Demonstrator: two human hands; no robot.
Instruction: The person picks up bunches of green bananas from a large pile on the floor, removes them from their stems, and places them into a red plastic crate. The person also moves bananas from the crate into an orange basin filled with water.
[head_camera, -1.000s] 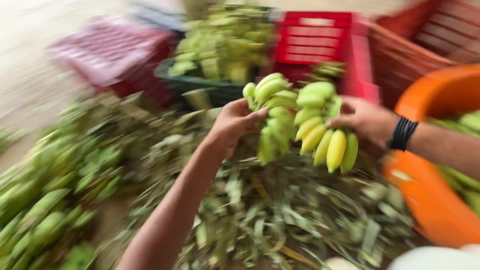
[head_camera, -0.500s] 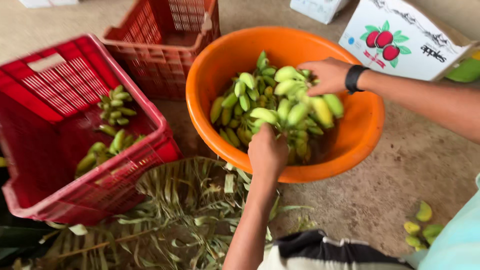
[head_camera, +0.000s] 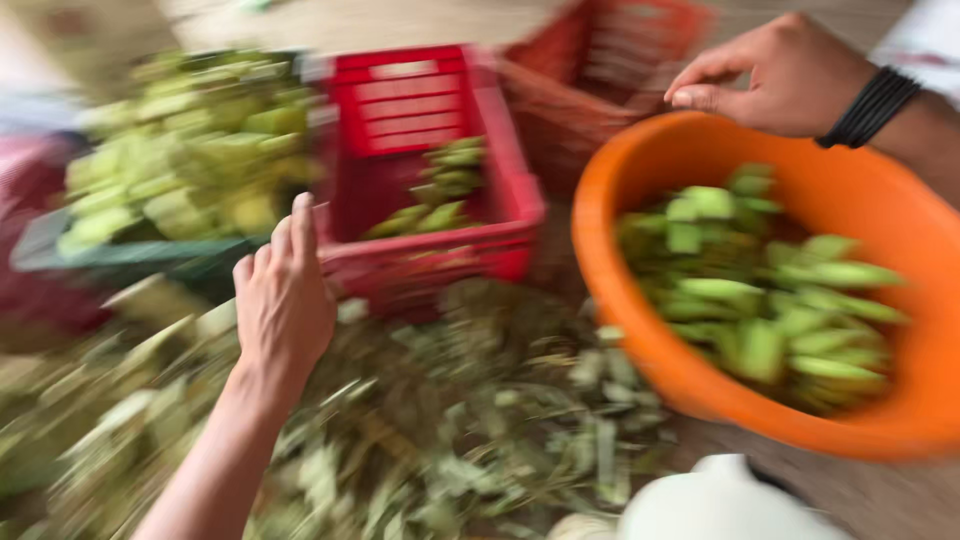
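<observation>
- Centre-left of frame: left hand (head_camera: 283, 305) raised, back toward camera, fingers straight and together, nothing in it. It hangs above the leaf litter (head_camera: 450, 430), just short of the near wall of the red crate (head_camera: 425, 250).
- Upper right: right hand (head_camera: 770, 75) above the far rim of the orange tub (head_camera: 690, 390). Fingers curl loosely downward, thumb tucked toward them; no object visible inside, so it reads as empty. Black band at the wrist.
- Bananas (head_camera: 760, 290): green, piled in the tub, right half of frame. A smaller lot (head_camera: 440, 190) lies in the red crate, upper centre. A large yellow-green heap (head_camera: 180, 150) fills a dark crate at upper left.
- Second red crate (head_camera: 600, 60) at top centre, behind the tub; contents not readable.
- White rounded object (head_camera: 720, 500) at bottom centre, just beside the tub; kind cannot be told.
- Whole frame is motion-blurred; fine detail unreliable.
- Risk, judged: the tub is well filled, and fruit near the rim could roll out if the right hand knocks the rim.
- Risk, judged: the left hand is close to the crate edge; a fast reach with the view swinging could bang knuckles on the plastic wall or bruise fruit.
- Risk, judged: loose leaves underfoot may hide dropped bananas.
</observation>
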